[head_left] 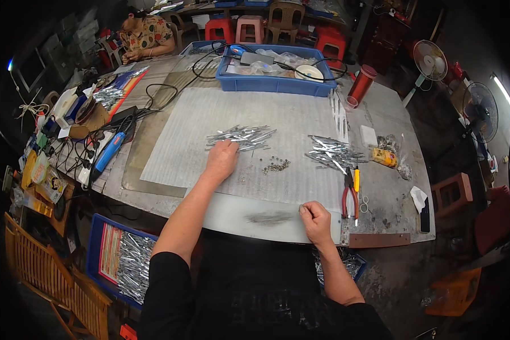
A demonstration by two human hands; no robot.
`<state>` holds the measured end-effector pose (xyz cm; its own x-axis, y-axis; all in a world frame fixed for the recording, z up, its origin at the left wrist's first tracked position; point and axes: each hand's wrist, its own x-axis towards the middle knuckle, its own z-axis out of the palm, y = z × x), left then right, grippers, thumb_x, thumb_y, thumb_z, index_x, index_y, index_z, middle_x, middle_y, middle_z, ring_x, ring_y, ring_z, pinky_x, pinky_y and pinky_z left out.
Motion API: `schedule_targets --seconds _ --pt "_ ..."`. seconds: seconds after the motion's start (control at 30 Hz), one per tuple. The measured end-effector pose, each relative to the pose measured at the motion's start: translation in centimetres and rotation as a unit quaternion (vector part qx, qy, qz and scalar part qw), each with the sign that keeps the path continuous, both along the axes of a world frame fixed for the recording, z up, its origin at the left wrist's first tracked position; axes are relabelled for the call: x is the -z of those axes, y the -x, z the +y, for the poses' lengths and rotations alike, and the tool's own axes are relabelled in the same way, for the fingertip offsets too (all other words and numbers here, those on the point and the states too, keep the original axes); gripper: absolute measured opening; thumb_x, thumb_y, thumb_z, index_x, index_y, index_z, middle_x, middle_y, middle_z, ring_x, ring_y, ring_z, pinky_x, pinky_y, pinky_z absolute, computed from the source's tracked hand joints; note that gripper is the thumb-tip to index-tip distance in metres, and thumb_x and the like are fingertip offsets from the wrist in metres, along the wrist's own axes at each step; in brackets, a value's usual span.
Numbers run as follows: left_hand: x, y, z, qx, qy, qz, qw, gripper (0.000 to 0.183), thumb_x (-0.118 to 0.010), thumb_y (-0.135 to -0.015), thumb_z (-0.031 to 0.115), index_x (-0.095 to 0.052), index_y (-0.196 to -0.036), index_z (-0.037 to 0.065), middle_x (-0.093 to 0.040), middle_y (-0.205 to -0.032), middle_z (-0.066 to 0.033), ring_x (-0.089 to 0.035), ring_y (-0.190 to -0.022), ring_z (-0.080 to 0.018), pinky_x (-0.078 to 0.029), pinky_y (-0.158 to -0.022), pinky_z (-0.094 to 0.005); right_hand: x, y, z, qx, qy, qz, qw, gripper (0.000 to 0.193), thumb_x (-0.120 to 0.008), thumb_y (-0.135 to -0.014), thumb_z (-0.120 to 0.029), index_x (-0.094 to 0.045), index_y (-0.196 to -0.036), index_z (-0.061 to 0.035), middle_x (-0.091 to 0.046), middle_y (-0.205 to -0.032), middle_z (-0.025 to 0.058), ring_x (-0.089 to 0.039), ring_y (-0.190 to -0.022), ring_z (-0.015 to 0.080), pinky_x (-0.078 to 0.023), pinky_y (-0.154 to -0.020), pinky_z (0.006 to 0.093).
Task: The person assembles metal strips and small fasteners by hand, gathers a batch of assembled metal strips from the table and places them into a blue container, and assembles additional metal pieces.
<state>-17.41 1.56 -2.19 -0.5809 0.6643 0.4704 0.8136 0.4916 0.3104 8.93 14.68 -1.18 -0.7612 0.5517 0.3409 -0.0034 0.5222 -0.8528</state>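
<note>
My left hand [222,159] is at the near edge of a pile of thin silvery metal strips [249,135], its fingers curled down among them. The fingertips are hidden, so what they grip cannot be told. Close to the table's front edge, my right hand [316,221] is closed, thumb against the bent fingers; anything inside is too small or covered. It rests by a pale smooth board [226,218] with a dark grey smudge. Small metal rings [276,165] lie loose between the hands. A second pile of metal strips [331,152] lies farther right.
Red-handled pliers [349,198], a yellow-handled tool [356,180] and small scissors [364,204] lie right. A blue bin [277,85] stands at the back, a red cylinder [362,84] beside it. Cables and a blue tool [109,152] crowd the left. Another person [147,37] sits far left.
</note>
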Motion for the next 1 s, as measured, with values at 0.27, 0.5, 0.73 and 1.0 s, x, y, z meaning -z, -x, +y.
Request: schedule_targets --seconds 0.27,0.5,0.73,1.0 --pt "0.5 0.5 0.7 -0.015 -0.014 -0.012 1.0 0.012 -0.062 -0.069 0.008 -0.054 -0.077 0.004 -0.055 -0.08 -0.0106 -0.052 -0.079 -0.029 -0.043 -0.069 -0.0391 0.3 0.1 0.2 -0.004 0.006 -0.003 1.0 0.012 -0.057 -0.077 -0.009 -0.055 -0.073 0.0019 -0.051 -0.062 0.0101 -0.048 -0.053 0.0181 -0.038 -0.05 0.0284" --pt "-2.3 -1.2 -0.7 0.0 -0.068 -0.007 0.998 0.011 -0.06 -0.071 0.004 -0.052 -0.077 0.002 -0.055 -0.076 -0.0115 -0.052 -0.07 -0.0289 -0.043 -0.063 -0.0363 -0.1 0.3 0.2 -0.004 -0.001 -0.009 1.0 0.011 -0.057 -0.077 -0.009 -0.055 -0.073 0.0016 -0.052 -0.063 0.0103 -0.049 -0.054 0.0198 -0.038 -0.051 0.0293" --pt "-2.3 -5.9 -4.0 -0.013 -0.211 -0.334 0.919 0.02 -0.055 -0.08 0.005 -0.054 -0.099 -0.001 -0.059 -0.071 -0.0066 -0.055 -0.066 -0.0153 -0.043 -0.06 -0.0279 0.2 0.2 0.2 0.0 0.006 -0.011 1.0 0.011 -0.057 -0.077 -0.009 -0.055 -0.073 0.0016 -0.05 -0.062 0.0091 -0.046 -0.052 0.0163 -0.037 -0.049 0.0276" --pt "1.4 -7.0 -5.4 -0.004 -0.274 -0.332 0.902 0.022 -0.052 -0.083 0.007 -0.056 -0.103 -0.001 -0.06 -0.083 -0.0092 -0.054 -0.074 -0.014 -0.043 -0.067 -0.0248 0.0 0.3 0.1 0.0 -0.02 -0.01 1.0 0.012 -0.057 -0.077 -0.009 -0.055 -0.073 0.0016 -0.05 -0.061 0.0085 -0.046 -0.052 0.016 -0.037 -0.049 0.0278"
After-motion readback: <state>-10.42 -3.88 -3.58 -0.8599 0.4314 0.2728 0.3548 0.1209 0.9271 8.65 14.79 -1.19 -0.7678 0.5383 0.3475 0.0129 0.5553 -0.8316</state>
